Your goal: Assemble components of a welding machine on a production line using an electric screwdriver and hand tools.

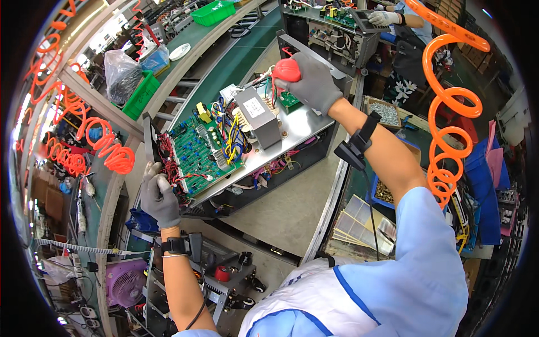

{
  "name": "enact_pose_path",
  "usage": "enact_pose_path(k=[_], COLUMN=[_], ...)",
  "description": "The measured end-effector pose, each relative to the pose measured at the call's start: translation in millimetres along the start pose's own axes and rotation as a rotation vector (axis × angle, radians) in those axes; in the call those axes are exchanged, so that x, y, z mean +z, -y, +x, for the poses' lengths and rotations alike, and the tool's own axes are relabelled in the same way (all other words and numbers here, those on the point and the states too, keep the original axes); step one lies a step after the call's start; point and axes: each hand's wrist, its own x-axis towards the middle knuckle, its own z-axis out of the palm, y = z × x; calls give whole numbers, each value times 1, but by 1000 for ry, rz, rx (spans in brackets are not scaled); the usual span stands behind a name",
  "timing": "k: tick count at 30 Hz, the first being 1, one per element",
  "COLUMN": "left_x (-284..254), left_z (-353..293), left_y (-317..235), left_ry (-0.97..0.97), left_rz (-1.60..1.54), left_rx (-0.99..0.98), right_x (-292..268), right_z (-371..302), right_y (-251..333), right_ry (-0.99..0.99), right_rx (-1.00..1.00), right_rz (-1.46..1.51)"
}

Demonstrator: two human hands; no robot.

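An open metal chassis (292, 132) lies tilted on the bench, with a green circuit board (196, 154), coloured wires and a grey transformer block (257, 115) inside. My left hand (159, 196), in a grey glove, grips the chassis's near-left end by its dark end panel (149, 137). My right hand (311, 81), also gloved, is closed around a red-handled tool (287, 69) held over the chassis's far end, near a small green board (289, 100). Both wrists carry black strapped devices.
An orange coiled air hose (449, 112) hangs at the right. More orange coils (106, 147) sit left. A green bin (140, 95) and a plastic bag (120, 73) are on the far bench. Another person's gloved hand (383, 18) works on a second unit. Trays of screws (386, 112) sit right.
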Motion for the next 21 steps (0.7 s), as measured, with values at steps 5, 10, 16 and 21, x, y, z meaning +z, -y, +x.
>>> enact_pose_path(k=[5, 10, 16, 21], left_x=[-1, -2, -3, -2], left_z=[0, 1, 0, -1], left_y=[-2, -3, -4, -4], left_ry=[11, -8, 23, 4], left_rz=[13, 9, 19, 9], left_rx=[-18, -1, -15, -1], right_x=[-8, -7, 0, 3], right_z=[-3, 7, 15, 22], right_y=[-4, -9, -14, -18], right_ry=[-157, -108, -26, 36], right_rx=[5, 110, 126, 257], right_rz=[31, 2, 59, 18])
